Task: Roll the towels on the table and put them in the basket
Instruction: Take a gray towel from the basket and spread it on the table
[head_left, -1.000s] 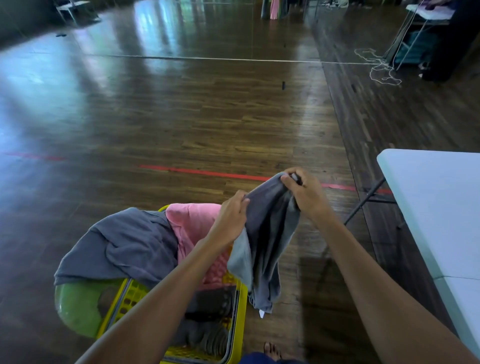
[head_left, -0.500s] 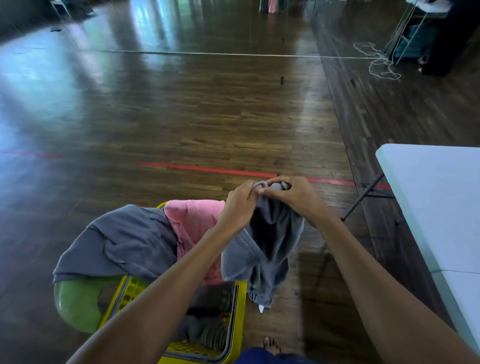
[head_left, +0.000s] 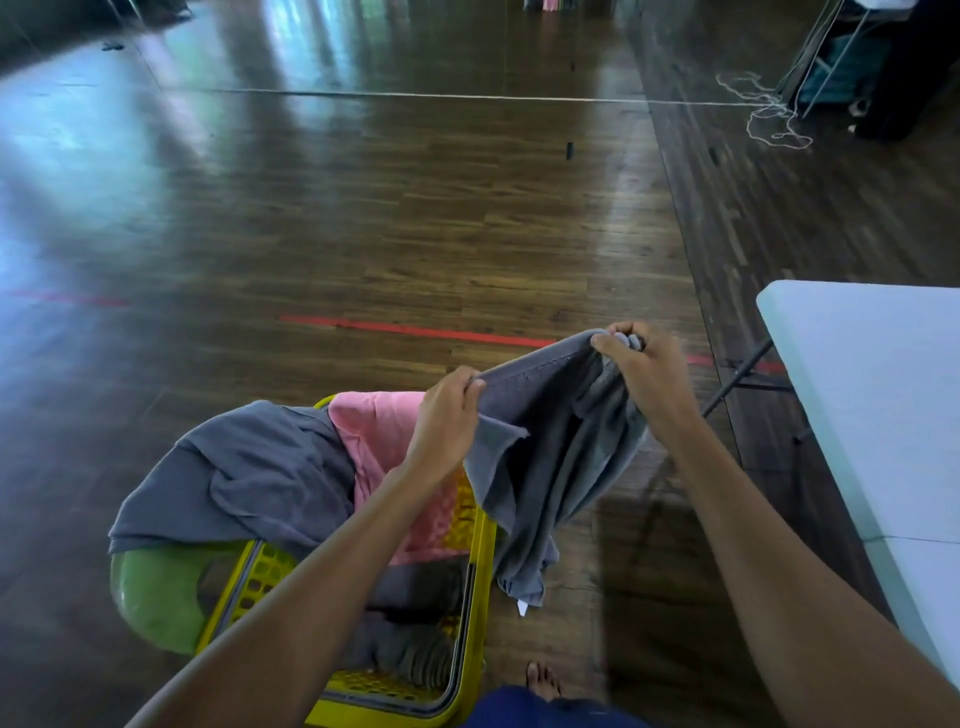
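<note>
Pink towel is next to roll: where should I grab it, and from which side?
Probably pinch the pink towel at its top fold, draped over the far rim of the yellow basket, coming from above: that fold sits highest and exposed, while the rest hangs inside.

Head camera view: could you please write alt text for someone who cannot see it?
The left hand and right hand grip the top edge of a grey cloth towel beside a yellow plastic basket draped with a pink towel and a second grey towel.
</note>
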